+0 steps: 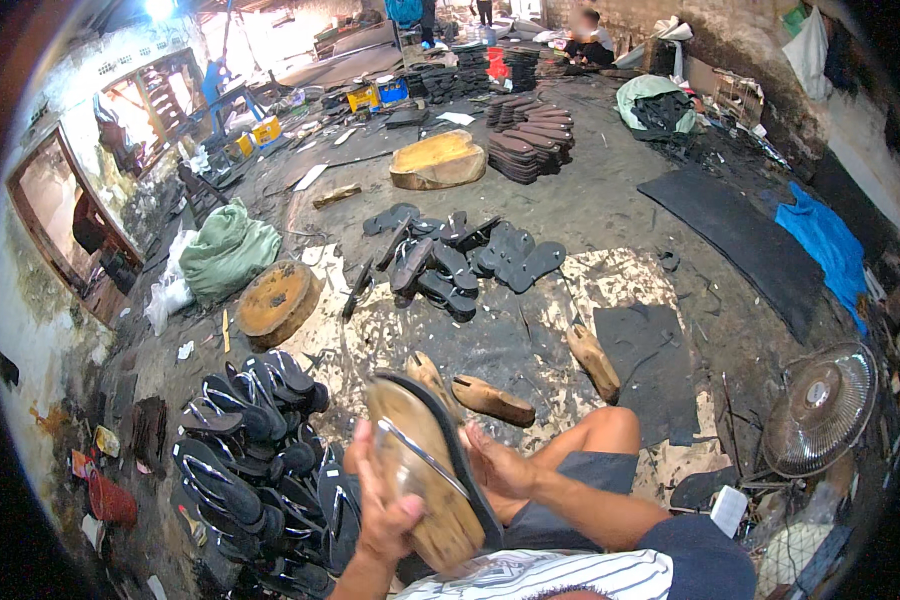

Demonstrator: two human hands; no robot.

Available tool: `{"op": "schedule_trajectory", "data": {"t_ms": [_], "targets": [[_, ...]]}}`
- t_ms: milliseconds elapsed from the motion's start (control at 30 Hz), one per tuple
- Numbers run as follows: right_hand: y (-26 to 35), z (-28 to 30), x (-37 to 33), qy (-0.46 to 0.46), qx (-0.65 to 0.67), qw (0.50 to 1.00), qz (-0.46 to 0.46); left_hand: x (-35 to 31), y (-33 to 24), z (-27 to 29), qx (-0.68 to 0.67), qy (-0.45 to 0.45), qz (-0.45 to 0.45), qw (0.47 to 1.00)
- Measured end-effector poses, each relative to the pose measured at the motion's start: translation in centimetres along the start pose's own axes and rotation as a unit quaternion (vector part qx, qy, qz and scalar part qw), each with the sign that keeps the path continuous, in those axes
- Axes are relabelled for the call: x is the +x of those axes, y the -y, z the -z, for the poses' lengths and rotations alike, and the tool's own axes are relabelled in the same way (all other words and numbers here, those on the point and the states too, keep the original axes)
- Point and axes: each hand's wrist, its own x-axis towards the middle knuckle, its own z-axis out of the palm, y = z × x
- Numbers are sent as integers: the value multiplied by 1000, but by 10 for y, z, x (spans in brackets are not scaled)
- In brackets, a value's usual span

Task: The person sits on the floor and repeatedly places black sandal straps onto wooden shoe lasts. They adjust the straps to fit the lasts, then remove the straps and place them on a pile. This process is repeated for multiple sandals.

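Note:
Over my lap, a wooden shoe last is fitted into a black sandal with a silvery strap, tilted upward. My left hand is wrapped round the last's left side, fingers behind it and thumb on the front. At the right edge of the sole, my right hand grips the sandal, its fingertips partly hidden behind it. Just beyond my hands lie more wooden lasts: one upright behind the sandal, one on its side and one farther right.
Stacked black sandals stand at my left. Loose black sandals and soles lie ahead, near a round wooden block and a yellowish block. A fan stands at right, beyond a black sheet. A person sits far back.

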Motion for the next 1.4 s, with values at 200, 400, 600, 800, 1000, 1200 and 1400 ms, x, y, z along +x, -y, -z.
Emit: {"op": "schedule_trajectory", "data": {"t_ms": [200, 400, 600, 800, 1000, 1200, 1400], "targets": [[-49, -16, -24, 277, 364, 885, -86, 36, -7, -24, -199, 51, -88, 975], [-14, -20, -28, 107, 204, 970, 74, 51, 22, 15, -130, 77, 0, 989], [-15, 2, -14, -108, -241, 937, 230, 35, 42, 18, -44, 50, 128, 990], [5, 11, -10, -13, 59, 991, 122, 33, 46, 15, 191, 52, -21, 980], [-13, 6, 1, -142, -202, 952, 183, 29, 56, 25, 169, 52, -41, 983], [-19, 26, 18, -55, -71, 967, 239, 45, 47, 23, 283, -1, -76, 956], [-3, 11, 18, -139, -156, 957, 201, 52, 46, 29, 185, 69, 18, 980]]}}
